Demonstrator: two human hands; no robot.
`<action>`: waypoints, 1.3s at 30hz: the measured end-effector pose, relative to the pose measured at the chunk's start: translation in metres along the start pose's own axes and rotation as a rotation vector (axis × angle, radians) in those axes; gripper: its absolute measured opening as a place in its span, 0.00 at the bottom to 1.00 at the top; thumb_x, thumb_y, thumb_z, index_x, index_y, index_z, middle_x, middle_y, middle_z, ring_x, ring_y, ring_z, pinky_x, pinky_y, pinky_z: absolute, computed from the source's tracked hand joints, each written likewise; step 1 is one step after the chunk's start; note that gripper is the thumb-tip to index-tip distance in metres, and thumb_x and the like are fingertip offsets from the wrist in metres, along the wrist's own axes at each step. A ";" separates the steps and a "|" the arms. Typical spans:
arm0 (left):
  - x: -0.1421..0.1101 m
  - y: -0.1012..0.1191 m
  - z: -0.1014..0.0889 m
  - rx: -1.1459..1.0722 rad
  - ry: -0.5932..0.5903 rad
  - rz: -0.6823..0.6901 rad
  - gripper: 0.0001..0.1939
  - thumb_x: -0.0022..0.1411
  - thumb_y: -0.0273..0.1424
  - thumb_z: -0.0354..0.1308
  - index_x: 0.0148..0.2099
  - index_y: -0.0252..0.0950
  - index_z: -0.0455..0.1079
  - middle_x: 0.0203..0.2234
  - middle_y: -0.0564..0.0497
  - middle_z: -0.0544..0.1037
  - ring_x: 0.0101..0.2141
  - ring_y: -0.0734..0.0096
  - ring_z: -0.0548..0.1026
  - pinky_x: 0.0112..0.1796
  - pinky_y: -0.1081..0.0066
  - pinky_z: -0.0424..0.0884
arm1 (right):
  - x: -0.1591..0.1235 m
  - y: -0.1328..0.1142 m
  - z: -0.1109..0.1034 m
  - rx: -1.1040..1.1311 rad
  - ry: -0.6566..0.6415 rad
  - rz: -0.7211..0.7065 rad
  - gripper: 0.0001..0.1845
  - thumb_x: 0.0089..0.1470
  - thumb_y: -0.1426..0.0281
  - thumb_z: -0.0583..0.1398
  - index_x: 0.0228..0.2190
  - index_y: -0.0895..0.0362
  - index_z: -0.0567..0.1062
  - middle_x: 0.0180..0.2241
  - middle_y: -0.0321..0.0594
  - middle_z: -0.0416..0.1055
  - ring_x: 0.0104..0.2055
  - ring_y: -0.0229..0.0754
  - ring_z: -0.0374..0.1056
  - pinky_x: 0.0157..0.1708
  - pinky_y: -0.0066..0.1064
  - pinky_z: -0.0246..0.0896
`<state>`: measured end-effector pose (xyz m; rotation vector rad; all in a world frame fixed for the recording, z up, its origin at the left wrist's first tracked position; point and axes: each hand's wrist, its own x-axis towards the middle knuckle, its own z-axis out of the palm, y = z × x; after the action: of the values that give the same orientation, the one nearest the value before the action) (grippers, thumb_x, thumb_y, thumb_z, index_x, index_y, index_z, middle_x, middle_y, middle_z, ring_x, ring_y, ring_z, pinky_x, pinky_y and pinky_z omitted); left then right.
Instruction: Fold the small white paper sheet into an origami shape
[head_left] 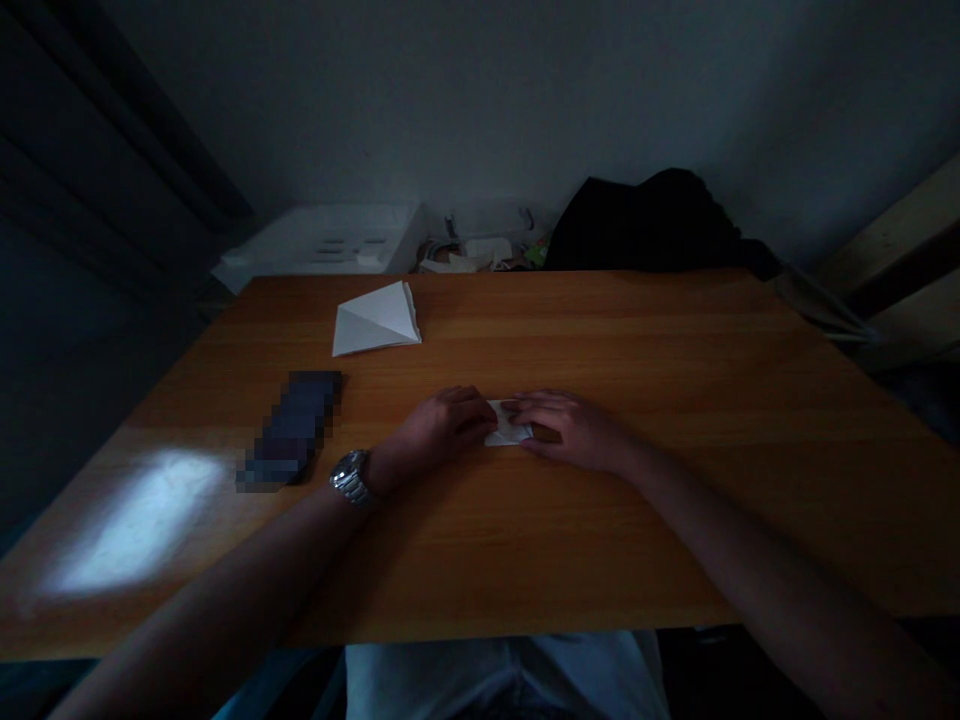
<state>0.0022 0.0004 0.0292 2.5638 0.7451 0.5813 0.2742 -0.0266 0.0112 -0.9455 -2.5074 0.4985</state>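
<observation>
A small piece of folded white paper (508,432) lies on the wooden table between my two hands. My left hand (448,420), a metal watch (351,478) on its wrist, has curled fingers pinching the paper's left edge. From the other side, my right hand (571,428) grips the paper's right part, its fingers reaching over the top and its thumb at the lower right corner. The fingers cover part of the paper, so its exact folds cannot be made out.
Farther back on the table (637,340) lies a larger folded white paper (379,322). A dark, pixelated flat object (294,428) is at the left. Behind the table are a white tray (322,240), assorted small items and a black cloth-like heap (645,225).
</observation>
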 end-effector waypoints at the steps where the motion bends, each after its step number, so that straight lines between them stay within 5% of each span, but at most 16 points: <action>1: 0.000 0.000 -0.001 0.010 -0.010 0.013 0.08 0.72 0.33 0.57 0.44 0.36 0.75 0.39 0.47 0.76 0.39 0.67 0.75 0.42 0.69 0.69 | 0.000 0.001 0.000 0.008 0.001 -0.004 0.17 0.62 0.64 0.64 0.52 0.50 0.78 0.61 0.42 0.71 0.65 0.49 0.66 0.65 0.49 0.61; 7: 0.001 0.000 0.001 0.072 -0.006 0.047 0.08 0.72 0.33 0.57 0.42 0.36 0.77 0.38 0.47 0.76 0.38 0.67 0.74 0.40 0.68 0.69 | 0.000 0.002 -0.001 0.056 0.015 -0.001 0.17 0.62 0.64 0.64 0.52 0.51 0.79 0.61 0.43 0.72 0.65 0.48 0.66 0.65 0.47 0.60; 14: 0.004 0.004 0.011 0.049 0.126 -0.063 0.06 0.70 0.31 0.59 0.42 0.35 0.75 0.46 0.44 0.75 0.46 0.64 0.74 0.48 0.64 0.72 | -0.001 -0.003 0.002 0.093 0.007 0.068 0.17 0.65 0.63 0.61 0.53 0.49 0.78 0.60 0.41 0.73 0.60 0.45 0.70 0.62 0.39 0.65; 39: 0.005 0.013 0.014 0.173 0.114 -0.136 0.08 0.71 0.32 0.58 0.49 0.39 0.75 0.46 0.45 0.74 0.45 0.62 0.74 0.48 0.61 0.73 | -0.001 0.007 -0.005 -0.059 0.051 -0.046 0.17 0.65 0.75 0.59 0.51 0.49 0.81 0.57 0.41 0.76 0.59 0.46 0.72 0.60 0.42 0.68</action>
<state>0.0182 -0.0103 0.0252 2.6252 1.0421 0.6493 0.2811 -0.0216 0.0123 -0.9082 -2.5044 0.3831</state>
